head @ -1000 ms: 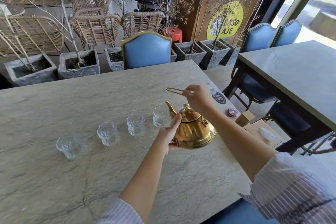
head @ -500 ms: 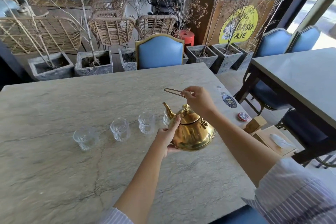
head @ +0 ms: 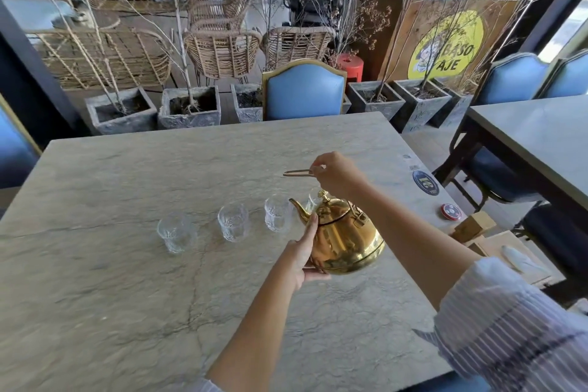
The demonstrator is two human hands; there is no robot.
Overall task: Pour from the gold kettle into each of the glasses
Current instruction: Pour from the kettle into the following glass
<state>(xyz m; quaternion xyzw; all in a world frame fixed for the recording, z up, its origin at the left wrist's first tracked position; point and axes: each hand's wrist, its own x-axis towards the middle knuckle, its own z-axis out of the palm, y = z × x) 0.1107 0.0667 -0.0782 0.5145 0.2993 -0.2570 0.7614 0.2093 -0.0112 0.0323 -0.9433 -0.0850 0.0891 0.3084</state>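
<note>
A shiny gold kettle (head: 346,239) hangs tilted just above the stone table (head: 127,296), spout pointing left. My right hand (head: 337,173) is shut on its thin wire handle (head: 297,172) above the lid. My left hand (head: 302,254) cups the kettle's left side and base. Several clear cut glasses stand in a row: the leftmost glass (head: 176,232), a middle glass (head: 233,222), and a third glass (head: 277,215) just left of the spout tip. One more glass (head: 313,200) is mostly hidden behind the kettle's lid.
A blue chair (head: 304,91) stands at the table's far edge, with stone planters behind it. On the right part of the table are a round sticker (head: 425,182) and a small red disc (head: 450,211). A wooden tissue box (head: 509,251) and a second table (head: 541,137) lie to the right.
The view has swung left, so the glasses sit further right in frame. The kettle's spout has shifted from over the rightmost glass toward the third one. Both hands keep their grip.
</note>
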